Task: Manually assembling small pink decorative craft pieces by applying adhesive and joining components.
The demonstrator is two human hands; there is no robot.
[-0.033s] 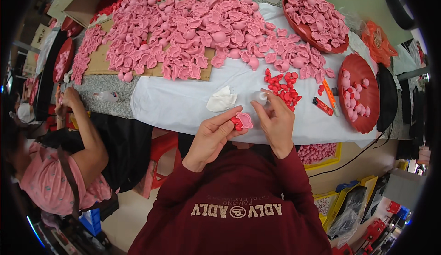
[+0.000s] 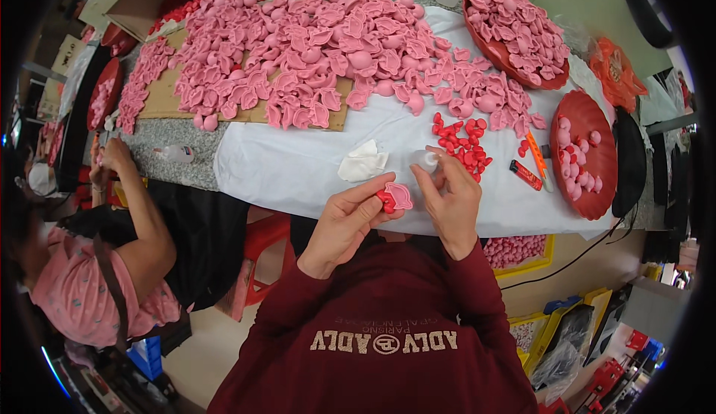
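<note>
My left hand is closed on a small pink-and-red plastic part, its pink scalloped shell facing up and right. Just to the right of it, my right hand pinches a small translucent squeeze bottle between thumb and fingers. The bottle and the plastic part are apart. Beside the bottle, on the white cloth, lies a crumpled white tissue. Behind my right hand is a small heap of glossy red pieces.
A large pile of pink shells covers the far table. Red scalloped trays stand at right, one heaped with shells, another holding pink balls. An orange cutter and red marker-like stick lie nearby. A co-worker sits at left.
</note>
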